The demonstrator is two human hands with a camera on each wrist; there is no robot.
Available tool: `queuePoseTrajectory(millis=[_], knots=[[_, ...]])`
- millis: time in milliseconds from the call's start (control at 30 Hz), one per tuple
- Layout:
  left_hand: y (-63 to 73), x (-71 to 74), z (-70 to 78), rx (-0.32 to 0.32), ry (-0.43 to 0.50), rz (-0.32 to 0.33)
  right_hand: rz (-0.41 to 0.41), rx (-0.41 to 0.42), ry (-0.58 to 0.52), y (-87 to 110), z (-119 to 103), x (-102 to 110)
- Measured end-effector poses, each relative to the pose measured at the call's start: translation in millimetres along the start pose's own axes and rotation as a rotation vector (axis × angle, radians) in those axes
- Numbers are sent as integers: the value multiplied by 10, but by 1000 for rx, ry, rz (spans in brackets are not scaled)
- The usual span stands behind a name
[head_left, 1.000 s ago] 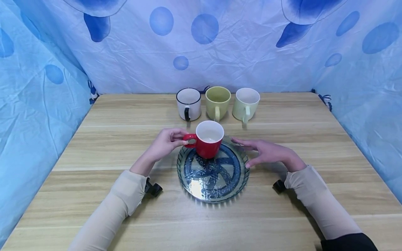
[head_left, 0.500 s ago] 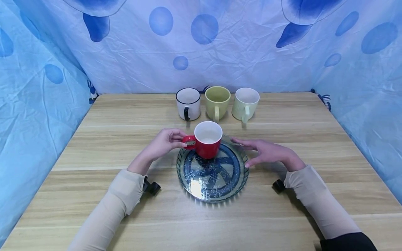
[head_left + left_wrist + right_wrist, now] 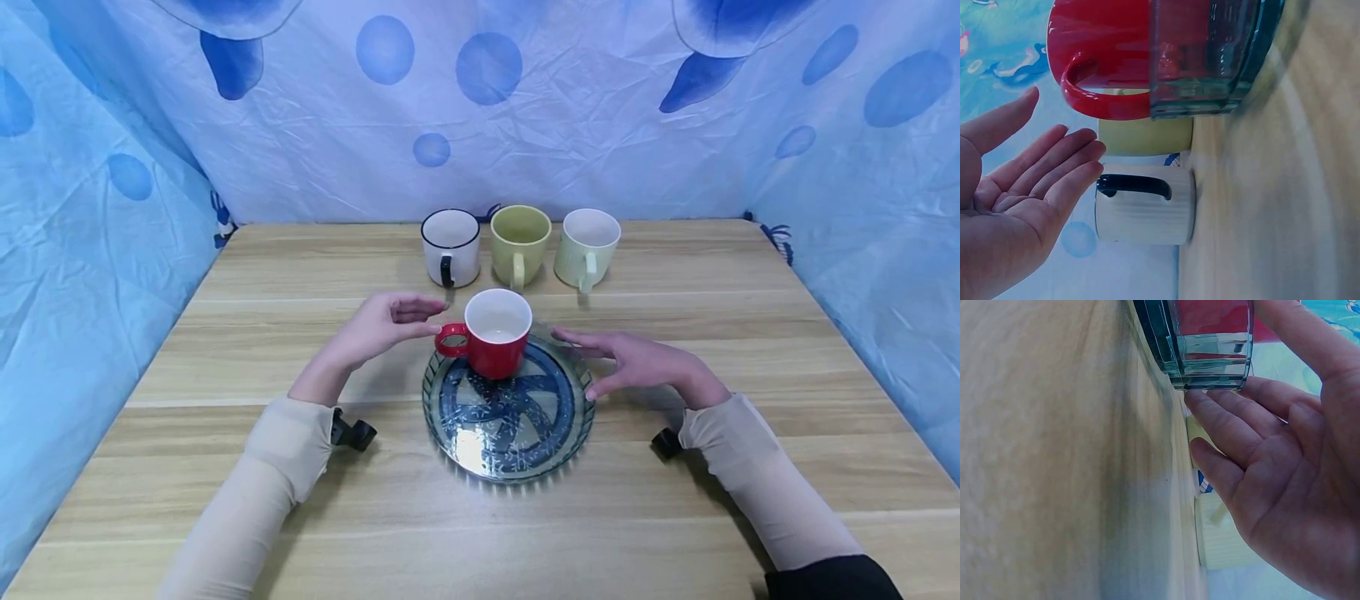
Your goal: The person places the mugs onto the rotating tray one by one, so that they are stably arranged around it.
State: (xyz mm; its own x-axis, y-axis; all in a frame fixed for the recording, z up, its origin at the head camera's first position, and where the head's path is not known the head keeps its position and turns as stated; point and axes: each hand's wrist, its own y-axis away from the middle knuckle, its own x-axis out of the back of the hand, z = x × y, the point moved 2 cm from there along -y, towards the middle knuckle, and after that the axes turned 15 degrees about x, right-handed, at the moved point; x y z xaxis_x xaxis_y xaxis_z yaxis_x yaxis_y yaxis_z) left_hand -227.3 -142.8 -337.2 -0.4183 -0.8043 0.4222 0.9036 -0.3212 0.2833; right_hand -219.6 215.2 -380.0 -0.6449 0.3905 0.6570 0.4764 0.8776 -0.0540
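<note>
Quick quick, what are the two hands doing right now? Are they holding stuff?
Left hand: open, holding nothing, beside the red mug.
Right hand: open, at the edge of the glass dish.

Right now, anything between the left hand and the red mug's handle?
Nothing visible: only a small gap separates the left hand from the handle of the red mug. The glass dish screens the mug's lower body, but the handle shows above its rim. The white mug stands farther back, off that line.
</note>
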Motion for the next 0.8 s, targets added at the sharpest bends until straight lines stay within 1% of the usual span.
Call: queuePoseTrajectory(millis=[200, 300, 433, 600, 800], knots=[[-87, 45, 73, 7, -10, 39, 0, -9, -3, -2, 2, -1], [-136, 73, 97, 20, -6, 71, 0, -15, -6, -7, 1, -1], [-212, 118, 101, 40, 5, 109, 0, -17, -9, -13, -2, -2], [-298, 169, 88, 63, 13, 140, -2, -11, -11, -11, -2, -2], [-408, 236, 110, 73, 26, 178, 0, -7, -11, 2, 5, -1]])
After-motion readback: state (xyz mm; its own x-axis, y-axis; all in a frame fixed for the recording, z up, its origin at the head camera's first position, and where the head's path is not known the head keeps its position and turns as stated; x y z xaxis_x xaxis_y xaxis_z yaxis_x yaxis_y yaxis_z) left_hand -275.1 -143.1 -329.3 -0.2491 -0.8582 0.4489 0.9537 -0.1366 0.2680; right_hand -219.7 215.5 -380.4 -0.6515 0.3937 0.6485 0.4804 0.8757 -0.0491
